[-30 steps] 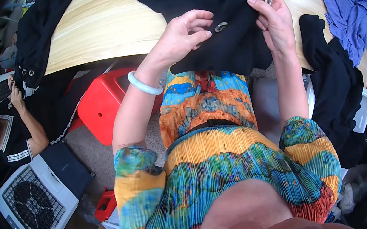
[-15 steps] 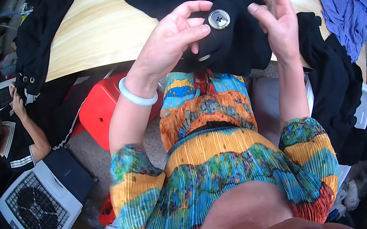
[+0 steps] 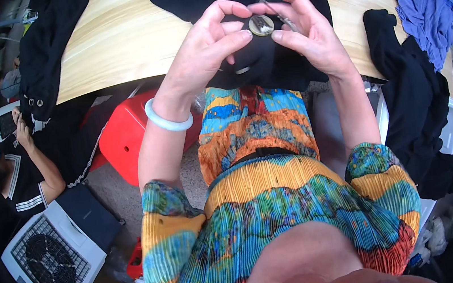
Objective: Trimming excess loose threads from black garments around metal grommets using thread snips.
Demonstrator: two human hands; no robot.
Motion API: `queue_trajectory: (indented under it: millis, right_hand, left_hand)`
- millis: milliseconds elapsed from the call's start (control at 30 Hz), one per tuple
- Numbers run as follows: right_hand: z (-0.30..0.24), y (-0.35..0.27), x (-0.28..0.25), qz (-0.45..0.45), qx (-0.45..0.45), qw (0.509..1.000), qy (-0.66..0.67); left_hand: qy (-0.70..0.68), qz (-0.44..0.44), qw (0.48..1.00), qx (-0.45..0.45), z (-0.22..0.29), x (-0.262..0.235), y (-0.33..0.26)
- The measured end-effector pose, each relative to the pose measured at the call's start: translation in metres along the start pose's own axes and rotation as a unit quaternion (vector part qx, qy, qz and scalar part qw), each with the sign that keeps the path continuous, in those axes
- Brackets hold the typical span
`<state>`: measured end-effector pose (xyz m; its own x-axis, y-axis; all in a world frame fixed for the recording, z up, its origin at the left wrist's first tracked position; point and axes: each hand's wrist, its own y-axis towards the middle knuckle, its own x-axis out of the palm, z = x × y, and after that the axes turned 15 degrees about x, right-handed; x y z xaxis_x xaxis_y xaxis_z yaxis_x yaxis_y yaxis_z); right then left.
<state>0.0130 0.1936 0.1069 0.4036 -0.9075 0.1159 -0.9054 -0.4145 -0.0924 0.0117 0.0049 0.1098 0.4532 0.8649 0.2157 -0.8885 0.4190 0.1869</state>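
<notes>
A black garment hangs over the table's near edge toward my lap. My left hand, with a pale bangle at its wrist, pinches the garment beside a large round button. From the other side, my right hand curves close around that button, thumb and forefinger near its rim. A slim metallic tool lies in the right hand's fingers; its exact kind is too blurred to tell. Below, a second pale button shows edge-on against the cloth.
A light wooden table spans the front. More black clothing and a blue garment drape on the right. At left are a red stool, a fan unit and a seated person.
My right hand has come left and down to the button, bringing the slim tool along. The button now looks tilted and shiny. Another button near the top of the cloth is hidden.
</notes>
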Motion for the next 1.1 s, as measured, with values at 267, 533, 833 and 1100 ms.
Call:
queue_trajectory:
  millis: [267, 533, 833, 1100]
  right_hand:
    - [0.014, -0.002, 0.002, 0.041, 0.020, 0.999, -0.010]
    - [0.020, -0.002, 0.006, 0.051, 0.006, 0.999, 0.000]
    - [0.013, -0.004, 0.008, 0.055, 0.031, 0.998, 0.004]
    - [0.012, -0.011, 0.013, 0.126, -0.063, 0.988, -0.060]
  left_hand:
    - [0.003, -0.001, 1.000, 0.012, -0.010, -0.005, -0.011]
    - [0.055, 0.054, 0.997, 0.030, -0.013, 0.000, -0.021]
    - [0.009, 0.067, 0.997, 0.033, -0.016, 0.000, -0.023]
    - [-0.163, 0.144, 0.976, 0.003, -0.015, 0.002, -0.016]
